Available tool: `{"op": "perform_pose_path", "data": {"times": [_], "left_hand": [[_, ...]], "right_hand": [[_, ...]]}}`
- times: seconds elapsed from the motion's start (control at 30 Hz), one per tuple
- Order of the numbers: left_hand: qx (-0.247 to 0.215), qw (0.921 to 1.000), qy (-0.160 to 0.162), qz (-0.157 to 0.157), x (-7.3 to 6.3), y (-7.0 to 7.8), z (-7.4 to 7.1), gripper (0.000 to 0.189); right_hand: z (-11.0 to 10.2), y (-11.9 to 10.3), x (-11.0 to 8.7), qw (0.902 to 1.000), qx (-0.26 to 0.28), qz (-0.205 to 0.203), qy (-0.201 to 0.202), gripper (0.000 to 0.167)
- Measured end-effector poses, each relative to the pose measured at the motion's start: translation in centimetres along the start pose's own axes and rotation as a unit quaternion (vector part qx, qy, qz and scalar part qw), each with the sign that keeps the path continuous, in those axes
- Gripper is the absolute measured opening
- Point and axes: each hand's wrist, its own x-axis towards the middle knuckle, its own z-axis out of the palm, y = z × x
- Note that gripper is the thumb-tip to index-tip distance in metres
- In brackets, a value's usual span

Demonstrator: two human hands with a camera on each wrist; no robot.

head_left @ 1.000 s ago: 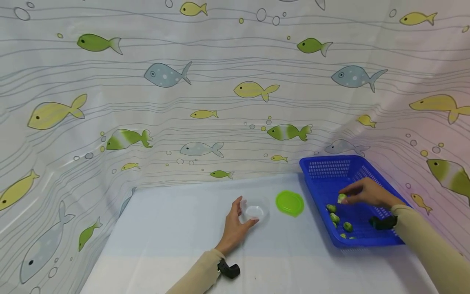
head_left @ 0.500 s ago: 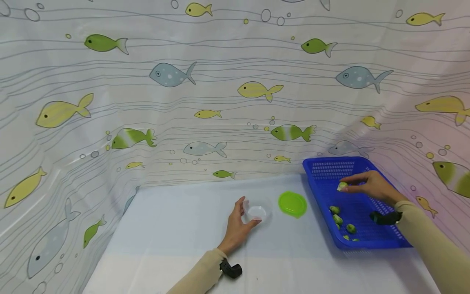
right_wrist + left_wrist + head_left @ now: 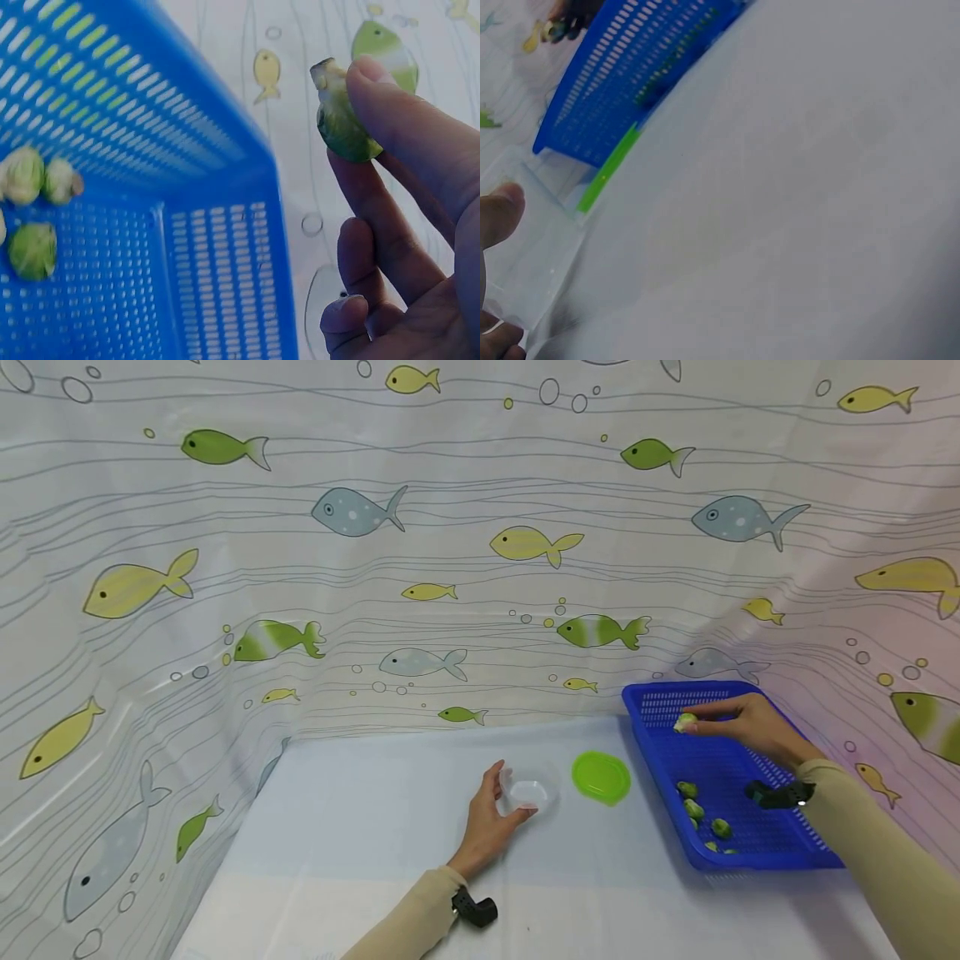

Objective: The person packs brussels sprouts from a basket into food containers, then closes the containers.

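Note:
My right hand [image 3: 750,727] pinches a Brussels sprout [image 3: 343,112] between thumb and fingertips, over the far part of the blue basket [image 3: 693,860]. In the right wrist view the sprout's pale cut stem points up. Several more Brussels sprouts [image 3: 722,828] lie along the basket's left side. My left hand [image 3: 487,827] grips a clear plastic container [image 3: 529,792] by its side, thumb at the near rim and fingers at the far left. The container stands upright on the table. Just right of it lies a bright green lid [image 3: 601,777].
A white cloth covers the table [image 3: 360,810]. Behind it and along both sides hangs a white curtain [image 3: 450,468] printed with fish. The basket stands at the right, close to the curtain.
My right hand has lifted the Brussels sprout up and toward the basket's far left. The left hand keeps its grip on the container. The whole view has shifted slightly.

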Motion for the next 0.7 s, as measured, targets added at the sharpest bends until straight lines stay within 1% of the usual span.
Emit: {"op": "perform_pose_path", "data": {"times": [0.17, 0.4, 0.57, 0.7], "left_hand": [[0.003, 1.0000, -0.001, -0.005, -0.2, -0.1, -0.1, 0.095], [0.002, 0.9997, -0.011, -0.021, -0.3, -0.1, -0.3, 0.096], [-0.001, 0.9999, -0.010, -0.014, -0.2, 0.0, -0.4, 0.095], [-0.007, 0.9999, -0.010, -0.007, -0.1, 0.1, -0.4, 0.094]], "right_hand": [[1.0, -1.6, 0.4, 0.9996, 0.012, -0.024, 0.000, 0.052], [2.9, -3.7, 1.0, 0.9989, 0.022, -0.040, 0.000, 0.049], [4.3, -5.4, 1.6, 0.9975, 0.036, -0.060, -0.009, 0.047], [5.5, -6.5, 2.1, 0.9968, 0.043, -0.065, -0.017, 0.048]]}}
